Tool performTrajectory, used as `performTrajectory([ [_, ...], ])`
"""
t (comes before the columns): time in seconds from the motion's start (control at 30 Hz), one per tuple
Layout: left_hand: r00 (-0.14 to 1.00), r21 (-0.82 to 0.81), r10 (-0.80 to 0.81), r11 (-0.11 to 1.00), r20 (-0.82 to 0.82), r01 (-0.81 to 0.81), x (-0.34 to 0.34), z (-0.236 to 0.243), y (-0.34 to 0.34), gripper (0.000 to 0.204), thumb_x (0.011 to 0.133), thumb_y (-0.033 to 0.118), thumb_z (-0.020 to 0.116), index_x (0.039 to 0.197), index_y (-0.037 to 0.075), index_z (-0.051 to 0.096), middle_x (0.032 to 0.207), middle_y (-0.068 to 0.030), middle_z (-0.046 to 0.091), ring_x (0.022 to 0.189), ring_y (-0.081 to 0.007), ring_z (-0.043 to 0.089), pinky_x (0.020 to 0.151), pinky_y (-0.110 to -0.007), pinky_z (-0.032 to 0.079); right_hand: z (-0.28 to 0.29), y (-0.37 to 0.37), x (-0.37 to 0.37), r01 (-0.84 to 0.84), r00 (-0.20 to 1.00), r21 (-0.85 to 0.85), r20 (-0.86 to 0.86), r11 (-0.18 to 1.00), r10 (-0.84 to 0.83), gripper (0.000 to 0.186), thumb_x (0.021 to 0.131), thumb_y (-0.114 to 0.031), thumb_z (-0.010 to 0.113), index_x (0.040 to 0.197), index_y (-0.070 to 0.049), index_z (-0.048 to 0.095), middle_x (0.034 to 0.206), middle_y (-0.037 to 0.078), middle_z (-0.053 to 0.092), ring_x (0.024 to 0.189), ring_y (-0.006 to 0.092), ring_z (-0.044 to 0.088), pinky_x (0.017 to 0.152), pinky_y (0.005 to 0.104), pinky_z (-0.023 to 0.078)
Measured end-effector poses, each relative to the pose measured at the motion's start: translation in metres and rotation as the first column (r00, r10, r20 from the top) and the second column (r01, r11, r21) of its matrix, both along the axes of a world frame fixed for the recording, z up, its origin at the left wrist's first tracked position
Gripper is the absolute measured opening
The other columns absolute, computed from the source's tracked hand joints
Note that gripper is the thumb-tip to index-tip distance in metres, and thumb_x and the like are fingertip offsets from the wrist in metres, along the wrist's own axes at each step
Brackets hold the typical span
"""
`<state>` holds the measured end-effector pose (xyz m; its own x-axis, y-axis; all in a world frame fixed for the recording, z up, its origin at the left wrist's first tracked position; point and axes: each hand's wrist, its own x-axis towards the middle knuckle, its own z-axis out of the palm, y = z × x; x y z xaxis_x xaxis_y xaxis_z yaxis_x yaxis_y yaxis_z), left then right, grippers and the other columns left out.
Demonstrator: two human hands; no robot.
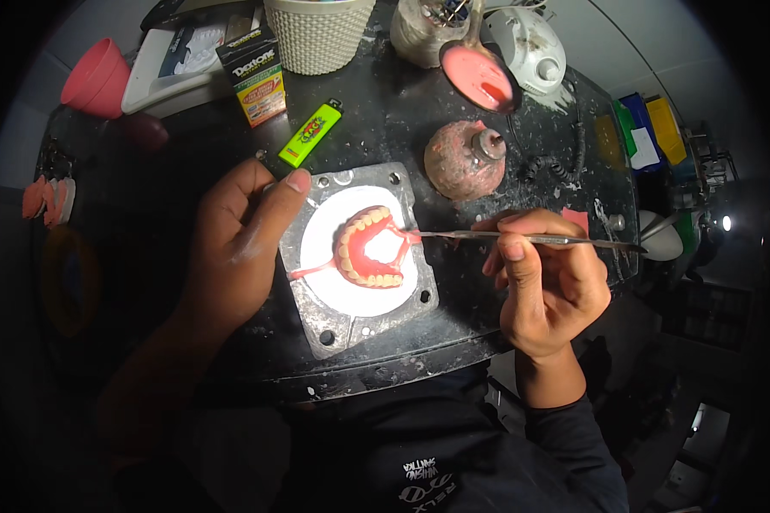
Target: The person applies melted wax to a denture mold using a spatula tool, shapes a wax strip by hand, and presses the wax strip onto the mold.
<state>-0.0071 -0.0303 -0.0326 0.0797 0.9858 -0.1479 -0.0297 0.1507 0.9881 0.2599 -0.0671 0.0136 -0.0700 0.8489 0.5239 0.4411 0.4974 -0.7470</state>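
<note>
A: Head view, the only one. Position of the false teeth point(353, 252)?

B: Lying on a white round block point(319, 256), set in a square metal plate point(328, 323) on the dark desk point(466, 316). The arch opens toward the right. One pink strip point(314, 270) runs out left; two more join at the block's right edge.

A: Right hand point(552, 295)?

B: Grip closed on a thin metal tool point(462, 234), thumb and fingers pinching its middle. The tip points left and lies at the joined pink strips; whether it presses in, cannot tell.

A: Left hand point(239, 244)?

B: Beside the plate's upper left corner, thumb stretched along it. Fingers partly hidden; cannot tell whether that grip is clasping the edge or lying loose.

A: Surroundings?

B: A green lighter point(310, 134) just beyond the left thumb. A small box point(257, 81) and a white woven basket point(321, 36) behind it. A pink-crusted round bottle point(458, 167) stands beyond the plate, to the right; farther back, a pan point(475, 77) holds something pink. A pink cup point(94, 79) stands far left.
</note>
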Motion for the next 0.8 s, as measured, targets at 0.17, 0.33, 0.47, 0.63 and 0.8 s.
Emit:
performTrajectory([
  [0.17,1.000,0.025,0.004,1.000,0.031,-0.005,-0.001,-0.001,0.000,0.026,0.103,0.020,0.066,0.081,0.008,0.059,0.073,0.0090,0.049,0.070,-0.0001,0.039,0.062,-0.023,0.032,0.003,0.003,-0.003,-0.025,1.000,-0.030,-0.015,0.999,0.024,0.012,0.093,0.007,0.072,0.088,0.010,0.062,0.090,0.021,0.076,0.071,0.0145,0.071,0.062,0.0248,0.056],
  [0.33,1.000,0.007,0.002,1.000,0.026,-0.002,-0.001,-0.002,0.000,0.027,0.103,0.020,0.066,0.081,0.008,0.059,0.073,0.0091,0.048,0.070,-0.0002,0.038,0.062,-0.023,0.032,0.003,0.004,0.001,-0.024,1.000,-0.026,-0.016,0.999,0.024,0.010,0.094,0.007,0.071,0.091,0.011,0.063,0.091,0.021,0.076,0.070,0.0139,0.070,0.062,0.0243,0.056],
  [0.47,0.999,0.027,0.006,1.000,0.052,-0.007,-0.001,-0.007,0.000,0.027,0.103,0.020,0.066,0.081,0.007,0.059,0.073,0.0091,0.048,0.070,-0.0001,0.037,0.062,-0.023,0.032,0.001,0.004,0.001,-0.045,0.998,-0.024,-0.034,0.999,0.044,0.007,0.095,0.008,0.070,0.094,0.012,0.064,0.092,0.020,0.076,0.069,0.0126,0.069,0.060,0.0237,0.055],
  [0.63,1.000,0.018,0.011,1.000,-0.011,-0.011,-0.001,0.001,-0.001,0.027,0.104,0.021,0.066,0.081,0.008,0.059,0.073,0.0091,0.048,0.070,-0.0002,0.037,0.062,-0.023,0.032,0.011,0.012,0.015,-0.010,0.994,0.062,-0.104,0.998,0.016,0.009,0.100,0.002,0.064,0.105,0.010,0.065,0.094,0.021,0.075,0.063,0.0124,0.067,0.051,0.0211,0.050],
  [0.8,0.999,-0.010,-0.011,1.000,0.033,0.011,-0.003,0.001,0.000,0.023,0.104,0.022,0.066,0.088,0.006,0.061,0.077,0.0080,0.052,0.074,-0.0004,0.042,0.067,-0.022,0.036,0.030,0.047,0.037,0.140,0.979,0.276,-0.182,0.951,-0.092,0.018,0.105,-0.007,0.061,0.114,0.009,0.064,0.100,0.025,0.075,0.069,0.0158,0.071,0.050,0.0212,0.052],
])
